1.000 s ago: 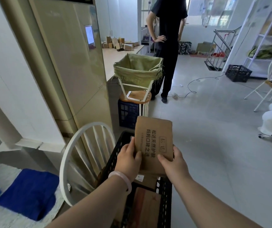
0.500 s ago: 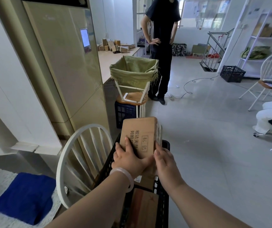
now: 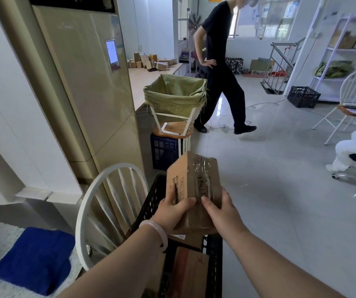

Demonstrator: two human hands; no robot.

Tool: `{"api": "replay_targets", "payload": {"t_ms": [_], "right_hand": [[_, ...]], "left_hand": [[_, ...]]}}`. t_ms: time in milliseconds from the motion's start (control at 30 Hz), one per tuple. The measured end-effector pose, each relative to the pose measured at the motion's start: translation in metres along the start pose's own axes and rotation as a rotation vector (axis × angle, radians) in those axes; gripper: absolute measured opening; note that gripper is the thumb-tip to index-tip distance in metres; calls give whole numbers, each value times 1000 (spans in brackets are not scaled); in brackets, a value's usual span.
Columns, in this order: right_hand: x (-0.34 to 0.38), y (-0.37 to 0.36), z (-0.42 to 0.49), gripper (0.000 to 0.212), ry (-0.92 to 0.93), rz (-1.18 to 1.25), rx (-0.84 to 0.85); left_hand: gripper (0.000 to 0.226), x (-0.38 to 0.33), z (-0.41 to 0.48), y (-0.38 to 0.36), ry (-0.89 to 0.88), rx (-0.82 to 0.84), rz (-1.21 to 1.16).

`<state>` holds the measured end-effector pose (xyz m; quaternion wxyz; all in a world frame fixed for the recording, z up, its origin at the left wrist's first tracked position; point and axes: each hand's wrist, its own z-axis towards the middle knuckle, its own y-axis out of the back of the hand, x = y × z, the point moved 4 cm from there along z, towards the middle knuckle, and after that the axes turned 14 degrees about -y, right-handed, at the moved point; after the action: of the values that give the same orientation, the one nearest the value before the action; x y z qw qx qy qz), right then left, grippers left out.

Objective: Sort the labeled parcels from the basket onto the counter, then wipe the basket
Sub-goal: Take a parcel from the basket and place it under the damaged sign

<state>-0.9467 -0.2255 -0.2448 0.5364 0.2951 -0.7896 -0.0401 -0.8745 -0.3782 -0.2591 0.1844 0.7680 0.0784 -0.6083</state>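
Now both hands, left and right, grip a taped cardboard parcel above the basket; next, carry it to the worktop, upper centre.

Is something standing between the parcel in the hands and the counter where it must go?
Yes. The sack-lined bin on its stool stands at the counter's near end, ahead of the parcel; a person is mid-stride beside that end.

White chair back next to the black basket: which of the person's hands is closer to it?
Left. The left hand grips the cardboard box on the side facing the white chair back; the right hand holds the far side, box between.
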Motion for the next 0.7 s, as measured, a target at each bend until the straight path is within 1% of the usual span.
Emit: {"api": "replay_targets", "payload": {"t_ms": [33, 67, 100, 167, 200, 233, 300, 367, 467, 500, 567, 633, 700], "right_hand": [[1, -1, -2, 70, 10, 17, 12], [1, -2, -1, 68, 32, 24, 1], [0, -3, -2, 70, 44, 11, -16], [1, -6, -3, 77, 61, -11, -34], [2, -8, -5, 76, 68, -8, -23], [4, -10, -9, 74, 78, -8, -2], [8, -15, -17, 68, 121, -19, 45], [10, -19, -23, 60, 177, -19, 61], [11, -23, -26, 48, 213, -2, 72], [12, -23, -27, 45, 220, -3, 74], [12, -23, -29, 41, 253, -32, 78], [13, -22, -30, 40, 279, -78, 88], [13, -19, -28, 41, 301, -148, 67]], "left_hand": [[109, -4, -2, -1, -15, 7, -44], [99, -5, -4, -2, -25, 7, -39], [86, -8, -5, -3, -65, 3, -2], [64, -11, -7, -2, -150, -39, 149], [63, -13, -7, 1, -194, -75, 247], [66, -15, -7, 3, -225, -119, 334], [76, -16, -5, 6, -244, -158, 421], [91, -13, -3, 3, -225, -112, 396], [124, -10, -3, 0, -166, -100, 309], [129, -10, -3, -1, -153, -93, 314], [134, -11, -4, -1, -129, -98, 318], [138, -9, -3, 3, -111, -133, 269], [130, -7, -5, 6, -83, -159, 149]]}}
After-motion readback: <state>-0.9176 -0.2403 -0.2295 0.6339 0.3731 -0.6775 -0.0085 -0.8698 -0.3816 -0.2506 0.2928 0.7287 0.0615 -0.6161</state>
